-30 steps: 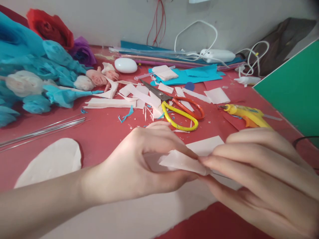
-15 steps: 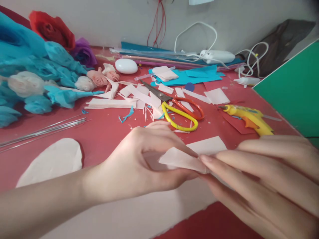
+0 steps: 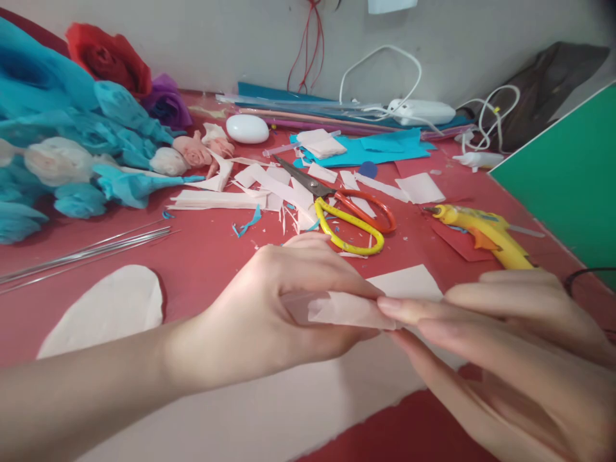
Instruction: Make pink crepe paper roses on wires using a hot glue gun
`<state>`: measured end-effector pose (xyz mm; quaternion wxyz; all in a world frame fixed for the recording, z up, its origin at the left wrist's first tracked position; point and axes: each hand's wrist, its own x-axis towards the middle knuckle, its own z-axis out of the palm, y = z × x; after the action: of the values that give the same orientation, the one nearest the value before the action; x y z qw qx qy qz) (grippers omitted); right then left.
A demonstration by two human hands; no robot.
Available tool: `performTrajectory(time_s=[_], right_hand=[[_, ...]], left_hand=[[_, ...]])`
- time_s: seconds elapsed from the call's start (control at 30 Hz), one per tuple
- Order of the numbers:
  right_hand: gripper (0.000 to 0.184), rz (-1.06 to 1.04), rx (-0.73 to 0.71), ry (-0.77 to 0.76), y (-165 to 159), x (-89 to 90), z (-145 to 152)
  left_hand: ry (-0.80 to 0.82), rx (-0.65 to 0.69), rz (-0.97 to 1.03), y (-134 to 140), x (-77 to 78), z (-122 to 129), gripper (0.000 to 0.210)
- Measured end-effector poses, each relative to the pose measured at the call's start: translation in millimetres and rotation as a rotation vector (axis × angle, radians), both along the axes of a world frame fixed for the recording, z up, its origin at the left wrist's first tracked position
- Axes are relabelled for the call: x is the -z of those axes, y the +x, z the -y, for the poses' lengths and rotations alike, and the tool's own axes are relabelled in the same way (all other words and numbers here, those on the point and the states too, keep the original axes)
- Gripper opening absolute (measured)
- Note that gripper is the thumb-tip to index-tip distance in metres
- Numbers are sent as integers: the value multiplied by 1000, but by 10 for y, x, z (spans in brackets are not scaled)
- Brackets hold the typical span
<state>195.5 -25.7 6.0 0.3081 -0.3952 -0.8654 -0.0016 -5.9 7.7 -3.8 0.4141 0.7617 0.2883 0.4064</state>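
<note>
Between my two hands is a small piece of pale pink crepe paper [image 3: 349, 309], curled over into a loose roll. My left hand [image 3: 274, 308] is closed around its left part, thumb below and fingers above. At its right end, my right hand [image 3: 491, 333] pinches the paper between thumb and fingertips. Beneath both hands lies a large pale pink paper sheet [image 3: 269, 410]. Beyond them rest open scissors [image 3: 332, 192] with one yellow and one red handle, among pale paper scraps [image 3: 274, 186].
A yellow glue gun [image 3: 481, 231] lies at the right by a green board [image 3: 568, 167]. At the left are blue paper flowers [image 3: 81, 200], metal wires [image 3: 106, 247] and a rounded pale piece [image 3: 113, 308]. A white case [image 3: 247, 128] sits near the wall.
The free left end of the paper has curled over into a tighter roll. My right hand's fingers have shifted and bent more. The view has moved slightly.
</note>
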Motion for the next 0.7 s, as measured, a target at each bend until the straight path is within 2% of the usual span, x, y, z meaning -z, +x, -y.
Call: performTrajectory(time_s=[0.1, 0.2, 0.33, 0.5, 0.6, 0.7], right_hand=[[28, -133, 105, 56, -81, -17, -9], [22, -148, 148, 13, -112, 5, -4], [20, -54, 109, -26, -62, 2, -33], [19, -2, 95, -20, -65, -42, -51], [18, 8, 129, -21, -63, -47, -54], [18, 79, 98, -5, -1, -41, -75]], left_hand=[[18, -20, 14, 6, 3, 14, 10], [26, -10, -5, 6, 3, 14, 9], [15, -19, 1, 22, -9, 2, 10], [-57, -103, 7, 40, -21, 12, 23], [-65, -97, 14, 26, -17, 17, 19], [-93, -93, -19, 9, -9, 17, 14]])
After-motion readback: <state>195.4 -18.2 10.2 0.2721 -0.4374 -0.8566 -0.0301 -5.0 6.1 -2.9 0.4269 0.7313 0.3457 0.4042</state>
